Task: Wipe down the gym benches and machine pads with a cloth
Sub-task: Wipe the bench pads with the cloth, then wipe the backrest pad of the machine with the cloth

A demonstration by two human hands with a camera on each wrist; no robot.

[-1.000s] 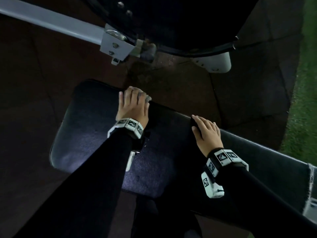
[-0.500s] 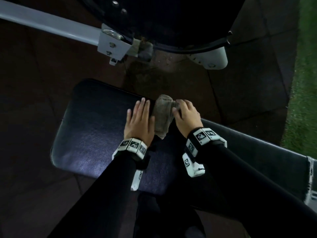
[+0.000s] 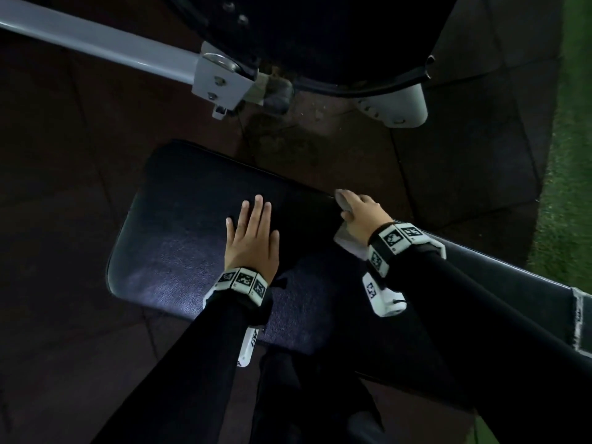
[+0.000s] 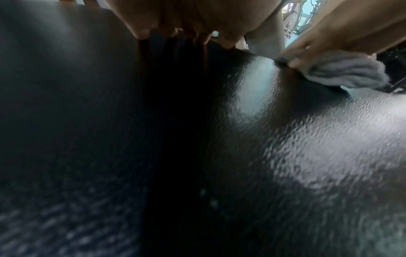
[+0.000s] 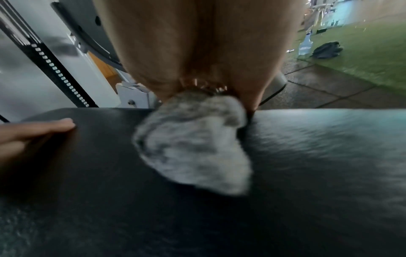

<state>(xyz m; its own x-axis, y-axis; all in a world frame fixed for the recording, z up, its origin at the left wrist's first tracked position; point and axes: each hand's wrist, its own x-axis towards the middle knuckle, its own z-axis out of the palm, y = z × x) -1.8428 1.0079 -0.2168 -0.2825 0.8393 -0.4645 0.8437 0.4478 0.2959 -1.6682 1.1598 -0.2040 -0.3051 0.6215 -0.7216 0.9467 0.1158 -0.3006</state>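
Bench point(image 3: 179, 238) padding, black and textured, spans the head view from the rounded left end to the lower right. Left hand point(image 3: 251, 240) lies flat on the pad surface near the middle, fingers point(image 3: 256, 209) straight and close together, palm down; this grip holds nothing. In the right wrist view the left fingertips point(image 5: 63, 124) rest on the pad well to the left of the cloth.

Right hand point(image 3: 360, 213) sits at the far edge of the bench, to the right of the left hand and apart from it. Its grip is curled round a grey cloth point(image 3: 344, 203), bunched into a wad. The cloth projects past the fingertips at the pad edge and also shows beneath the heel of the hand beside the wristband. In the right wrist view the cloth point(image 5: 193, 144) hangs below the right hand point(image 5: 197, 43) and touches the pad. In the left wrist view the right-hand fingers point(image 4: 312, 50) pinch the cloth point(image 4: 342, 71) against the pad.

Behind the bench stand a grey machine frame tube point(image 3: 96, 46) and a white machine foot point(image 3: 400, 105). Green turf point(image 3: 570, 155) borders the dark floor tiles on the right.
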